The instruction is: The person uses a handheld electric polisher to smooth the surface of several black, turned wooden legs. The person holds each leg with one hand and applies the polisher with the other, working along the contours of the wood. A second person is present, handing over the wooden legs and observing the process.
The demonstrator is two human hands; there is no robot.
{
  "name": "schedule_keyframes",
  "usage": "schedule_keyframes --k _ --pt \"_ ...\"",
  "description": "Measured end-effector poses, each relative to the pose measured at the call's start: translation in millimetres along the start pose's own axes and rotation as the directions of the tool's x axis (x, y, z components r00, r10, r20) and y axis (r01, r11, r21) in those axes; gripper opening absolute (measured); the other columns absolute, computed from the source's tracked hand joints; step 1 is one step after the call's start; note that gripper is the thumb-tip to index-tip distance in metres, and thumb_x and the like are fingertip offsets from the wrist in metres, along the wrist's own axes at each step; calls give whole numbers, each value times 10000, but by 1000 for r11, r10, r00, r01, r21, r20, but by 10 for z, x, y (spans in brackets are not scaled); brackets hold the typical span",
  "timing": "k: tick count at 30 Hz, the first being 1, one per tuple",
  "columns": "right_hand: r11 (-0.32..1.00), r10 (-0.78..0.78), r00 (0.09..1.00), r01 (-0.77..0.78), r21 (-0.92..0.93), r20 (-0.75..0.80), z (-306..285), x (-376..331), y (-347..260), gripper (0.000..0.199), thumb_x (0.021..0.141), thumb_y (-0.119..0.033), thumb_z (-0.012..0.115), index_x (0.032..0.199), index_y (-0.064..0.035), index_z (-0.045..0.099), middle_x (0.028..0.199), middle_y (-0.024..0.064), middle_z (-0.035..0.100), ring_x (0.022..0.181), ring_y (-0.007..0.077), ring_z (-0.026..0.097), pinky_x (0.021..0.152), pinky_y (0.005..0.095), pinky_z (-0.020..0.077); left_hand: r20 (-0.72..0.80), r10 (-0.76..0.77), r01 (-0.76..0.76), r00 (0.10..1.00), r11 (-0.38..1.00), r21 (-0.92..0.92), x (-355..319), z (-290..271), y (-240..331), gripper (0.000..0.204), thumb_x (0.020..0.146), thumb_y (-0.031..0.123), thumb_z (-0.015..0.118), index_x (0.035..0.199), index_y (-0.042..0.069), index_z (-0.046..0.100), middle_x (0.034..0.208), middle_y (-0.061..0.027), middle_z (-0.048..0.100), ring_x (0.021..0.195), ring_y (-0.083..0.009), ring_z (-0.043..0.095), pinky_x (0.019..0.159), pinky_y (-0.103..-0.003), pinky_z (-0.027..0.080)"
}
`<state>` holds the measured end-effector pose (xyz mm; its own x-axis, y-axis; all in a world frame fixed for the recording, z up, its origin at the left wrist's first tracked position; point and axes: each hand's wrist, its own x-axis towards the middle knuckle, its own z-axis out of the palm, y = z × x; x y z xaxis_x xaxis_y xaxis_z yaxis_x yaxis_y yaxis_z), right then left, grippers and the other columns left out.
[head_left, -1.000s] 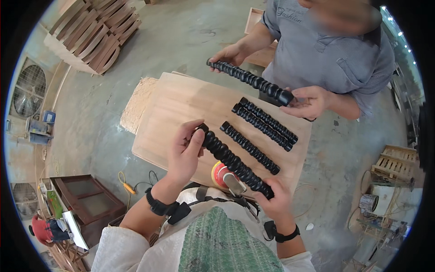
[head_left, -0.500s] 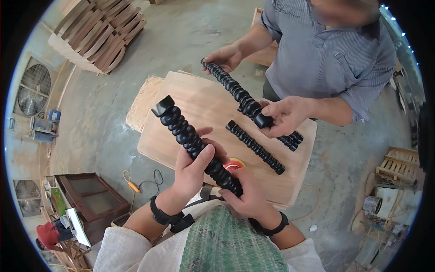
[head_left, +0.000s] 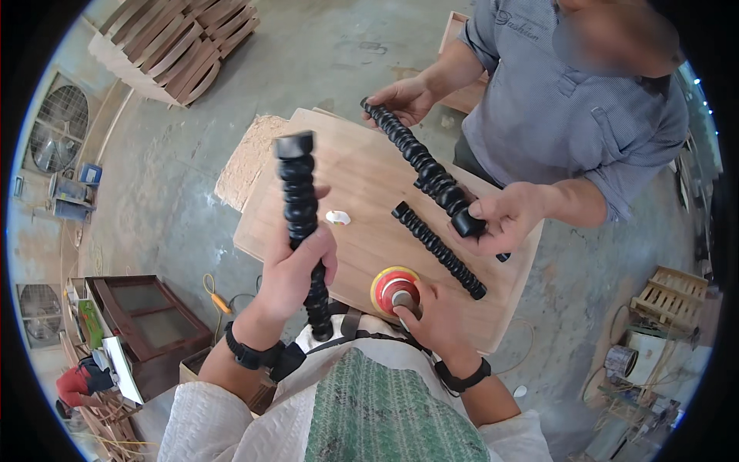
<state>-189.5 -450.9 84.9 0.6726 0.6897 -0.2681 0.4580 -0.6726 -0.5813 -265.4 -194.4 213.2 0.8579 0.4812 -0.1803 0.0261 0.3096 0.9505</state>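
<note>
My left hand (head_left: pixel 296 266) is closed around a black ribbed flexible hose (head_left: pixel 300 196), held nearly upright with its flat rectangular end at the top. Its lower end hangs in front of my waist. At the near edge of the wooden board, my right hand (head_left: pixel 440 322) has thumb and fingers apart beside a round red and yellow disc tool (head_left: pixel 395 289); whether they touch it I cannot tell. Across the board, a co-worker's two hands hold another ribbed hose (head_left: pixel 423 165). A thinner ribbed hose (head_left: pixel 439 250) lies on the board, right of centre.
The light wooden board (head_left: pixel 346 169) carries a small white object (head_left: pixel 337 218). The co-worker (head_left: pixel 570 123) stands at its far right. Curved wooden parts (head_left: pixel 177 46) are stacked at far left. A brown framed cabinet (head_left: pixel 154 323) stands left, near a yellow-ended cable (head_left: pixel 219 300).
My right hand has let go of the hose's lower end and moved to the disc tool. The hose in my left hand has swung more upright. The disc tool and white object are now uncovered.
</note>
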Motion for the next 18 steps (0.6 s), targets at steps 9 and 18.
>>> schedule_keyframes --k 9,18 --pt "993 -115 989 118 22 -90 389 98 -34 851 699 -202 816 1415 6 405 1198 289 529 909 472 653 721 503 571 380 -509 516 772 852 91 -345 -126 -13 599 998 89 555 1542 1 319 876 -91 611 577 -122 586 533 -240 465" --pt "996 -14 992 25 84 -128 140 23 76 760 688 -128 731 1358 14 404 1211 297 508 1074 496 563 872 542 515 389 -555 509 735 831 224 -359 -369 -202 440 973 105 612 1365 -18 454 846 -66 617 601 -111 603 544 -247 472"
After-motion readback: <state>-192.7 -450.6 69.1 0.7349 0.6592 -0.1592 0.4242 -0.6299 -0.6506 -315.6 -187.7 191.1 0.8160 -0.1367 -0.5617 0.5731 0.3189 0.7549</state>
